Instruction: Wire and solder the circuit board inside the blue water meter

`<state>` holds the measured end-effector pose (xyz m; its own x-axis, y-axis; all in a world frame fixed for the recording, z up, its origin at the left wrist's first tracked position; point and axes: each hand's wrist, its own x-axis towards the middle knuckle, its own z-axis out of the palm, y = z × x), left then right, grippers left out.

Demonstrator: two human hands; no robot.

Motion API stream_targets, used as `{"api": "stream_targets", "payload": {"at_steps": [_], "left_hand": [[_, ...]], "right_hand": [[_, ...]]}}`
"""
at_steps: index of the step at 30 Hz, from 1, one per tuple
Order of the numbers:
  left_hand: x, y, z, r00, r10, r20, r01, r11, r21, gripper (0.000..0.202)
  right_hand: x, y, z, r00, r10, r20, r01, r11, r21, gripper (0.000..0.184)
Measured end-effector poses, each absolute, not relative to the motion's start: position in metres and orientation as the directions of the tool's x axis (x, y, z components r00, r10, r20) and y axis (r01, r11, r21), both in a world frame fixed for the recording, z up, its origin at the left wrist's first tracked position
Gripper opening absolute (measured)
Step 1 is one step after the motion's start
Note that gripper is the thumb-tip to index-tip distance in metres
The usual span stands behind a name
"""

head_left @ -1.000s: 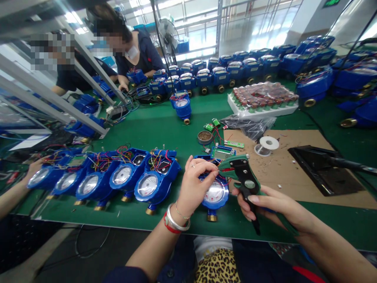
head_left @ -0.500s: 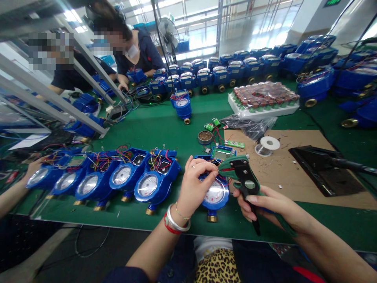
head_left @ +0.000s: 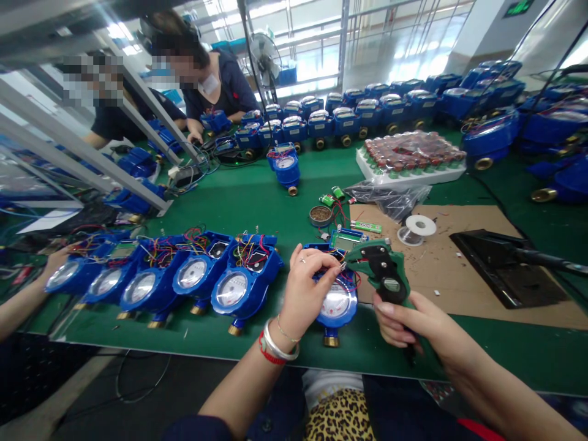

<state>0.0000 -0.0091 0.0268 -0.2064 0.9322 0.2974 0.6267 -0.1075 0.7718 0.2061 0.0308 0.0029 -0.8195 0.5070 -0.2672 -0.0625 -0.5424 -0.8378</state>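
My left hand (head_left: 305, 291) pinches thin wires (head_left: 342, 266) between thumb and fingertips, over a blue water meter (head_left: 337, 309). Wrapped round the handles of a green and black wire stripper (head_left: 384, 268) is my right hand (head_left: 408, 324). The stripper's jaws point left, close beside the pinched wires; whether they grip a wire I cannot make out. Behind my fingers, a small circuit board with a display (head_left: 345, 241) lies at the top of the meter. My left hand hides part of the meter's dial and its wiring.
Several wired meters (head_left: 232, 289) stand in a row at left, near a co-worker's hand (head_left: 57, 260). A solder spool (head_left: 420, 225), green battery (head_left: 366, 226) and round tin (head_left: 320, 215) lie beyond, with a black stand (head_left: 508, 266) at right. More meters and a battery tray (head_left: 411, 174) stand behind.
The stripper has shifted slightly right and its handles look more squeezed together in my right hand. My left hand keeps its pinch in nearly the same spot.
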Motion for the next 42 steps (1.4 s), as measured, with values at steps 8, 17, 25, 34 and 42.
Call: {"api": "stream_targets", "payload": {"at_steps": [8,17,25,34,42], "left_hand": [[0.001,-0.01,0.026,-0.243,0.916,0.318,0.616,-0.108,0.78,0.007],[0.001,-0.009,0.026,-0.266,0.915,0.302,0.604,-0.086,0.793,0.007],[0.008,-0.014,0.037,-0.307,0.889,0.341,0.637,-0.074,0.767,0.012],[0.014,-0.013,0.038,-0.278,0.831,0.481,0.681,-0.183,0.709,0.018],[0.017,-0.007,0.039,-0.424,0.854,0.301,0.444,-0.093,0.891,0.02]], "right_hand": [[0.208,0.029,0.015,-0.711,0.657,-0.251,-0.189,-0.522,-0.832,0.037],[0.213,0.03,0.009,-0.777,0.598,-0.198,-0.142,-0.472,-0.87,0.034],[0.209,0.029,-0.002,-0.742,0.64,-0.2,-0.123,-0.423,-0.898,0.036],[0.201,0.054,-0.03,-0.652,0.728,-0.213,0.015,-0.268,-0.963,0.037],[0.171,0.059,0.018,-0.697,0.708,-0.112,0.08,-0.078,-0.994,0.047]]}}
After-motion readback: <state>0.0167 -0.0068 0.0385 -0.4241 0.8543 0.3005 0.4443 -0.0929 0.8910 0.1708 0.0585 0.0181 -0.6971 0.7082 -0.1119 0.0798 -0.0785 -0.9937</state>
